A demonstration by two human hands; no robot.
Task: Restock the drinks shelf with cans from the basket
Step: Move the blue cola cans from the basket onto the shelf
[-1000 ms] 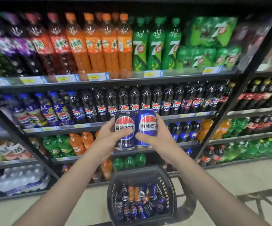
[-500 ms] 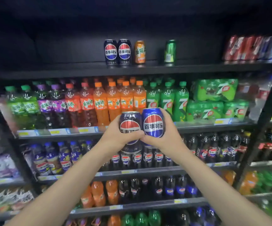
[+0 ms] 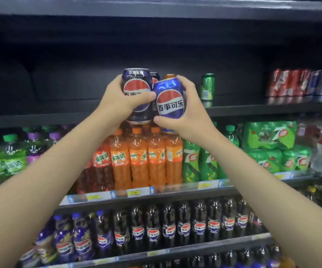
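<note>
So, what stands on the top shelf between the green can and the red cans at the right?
Nothing: in the head view the top shelf is bare between the green can and the red cans.

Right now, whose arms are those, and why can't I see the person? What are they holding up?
The camera sits on the person's head and looks out and down, so you see only their two bare arms, not the rest of them. The left hand holds a dark Pepsi can. The right hand holds a blue Pepsi can. Both cans are lifted up to the top shelf of a shop's drinks rack. That shelf is mostly bare: a green can stands on it, a few cans peek out behind the hands, and more cans stand at the far right. Below are orange soda bottles, green bottles and dark cola bottles.
</note>
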